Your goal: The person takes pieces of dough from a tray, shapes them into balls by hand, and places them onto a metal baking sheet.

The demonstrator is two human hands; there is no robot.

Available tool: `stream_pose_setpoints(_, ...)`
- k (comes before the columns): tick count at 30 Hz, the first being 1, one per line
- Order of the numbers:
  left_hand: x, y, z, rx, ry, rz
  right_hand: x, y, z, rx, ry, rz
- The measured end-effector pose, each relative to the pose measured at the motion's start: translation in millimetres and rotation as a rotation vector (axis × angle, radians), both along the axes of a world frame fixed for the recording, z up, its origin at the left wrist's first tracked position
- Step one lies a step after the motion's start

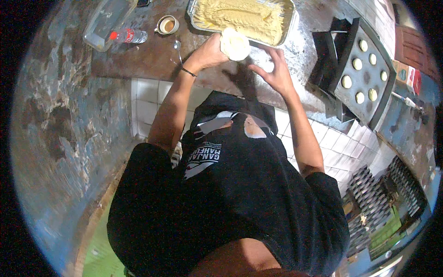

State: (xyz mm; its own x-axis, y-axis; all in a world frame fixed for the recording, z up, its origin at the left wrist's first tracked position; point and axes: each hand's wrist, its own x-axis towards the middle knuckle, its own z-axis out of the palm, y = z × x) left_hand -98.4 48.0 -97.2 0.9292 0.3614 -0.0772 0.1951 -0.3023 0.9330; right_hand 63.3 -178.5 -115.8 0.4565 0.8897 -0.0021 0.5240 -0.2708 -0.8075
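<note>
Left hand [213, 53]: fingers gripping pale lump [236, 45] | right hand [277, 76]: holding nothing, fingers open | risk: lump slipping below fingers from hard squeezing

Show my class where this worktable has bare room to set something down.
Front-left worktable, bordered by the bottle, spoon and front edge; also the white-dusted strip between the foil tray and dark baking trays. Crowded: beside the clear container and bottle; around the left hand and right hand.
</note>
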Motion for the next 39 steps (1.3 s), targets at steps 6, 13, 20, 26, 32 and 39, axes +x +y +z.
stream_pose_setpoints(6, 21, -2, 36, -0.085, 0.098, -0.275, 15, 56, 128, 0.156, -0.083, 0.398)
stream_pose_setpoints(13, 13, -7, 74, -0.412, 0.021, -0.226, 11, 55, 150, 0.1, 0.227, 0.103)
stream_pose_setpoints(20, 7, -31, 81, -0.513, -0.044, 0.118, -2, 53, 149, 0.131, 0.307, -0.06)
stream_pose_setpoints(26, 10, -37, 87, -0.523, -0.241, 0.167, -2, 67, 157, 0.165, 0.258, -0.038)
stream_pose_setpoints(32, 8, -41, 95, -0.724, -0.301, 0.263, -6, 66, 188, 0.219, -0.166, 0.092)
stream_pose_setpoints(39, 8, -40, 107, -0.934, -0.179, 0.292, 8, 78, 191, 0.186, -0.164, 0.263)
